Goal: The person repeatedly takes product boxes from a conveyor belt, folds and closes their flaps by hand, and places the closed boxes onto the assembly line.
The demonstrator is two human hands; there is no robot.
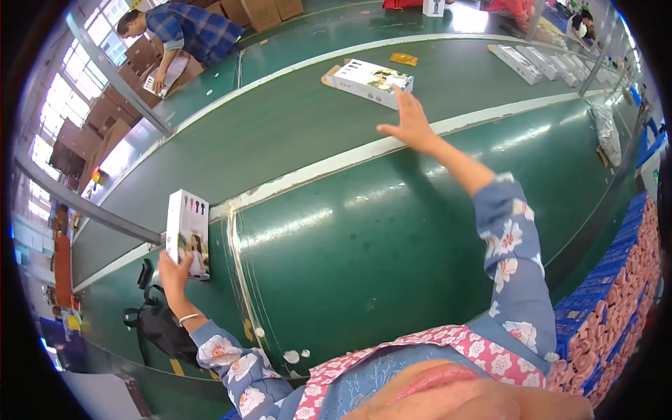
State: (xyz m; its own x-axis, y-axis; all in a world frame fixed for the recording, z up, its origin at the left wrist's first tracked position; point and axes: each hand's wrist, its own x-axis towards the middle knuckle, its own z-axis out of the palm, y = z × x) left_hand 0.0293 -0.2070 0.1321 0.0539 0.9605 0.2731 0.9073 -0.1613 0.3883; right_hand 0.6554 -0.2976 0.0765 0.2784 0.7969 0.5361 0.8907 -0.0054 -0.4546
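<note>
My left hand [173, 274] grips the near end of a white printed carton [187, 227], which stands tilted at the left, beside the belt's near rail. Its thumb lies across the printed face. My right arm is stretched far forward. There my right hand [414, 124] is open, with thumb and fingers spread. Its fingertips overlap the right end of a second white carton [367, 80] lying on the conveyor belt [280, 133]; whether they touch it I cannot tell. A brown flap sticks out at that carton's left end.
A gold packet [404, 59] and several white cartons [516, 64] lie on the belt. A black bag [164, 325] rests on the green table [364, 259] at the left. Metal posts [115, 73] rise at the left. Blue crates [595, 308] with pink items stand right. Across the belt, a co-worker [185, 31] bends over a carton.
</note>
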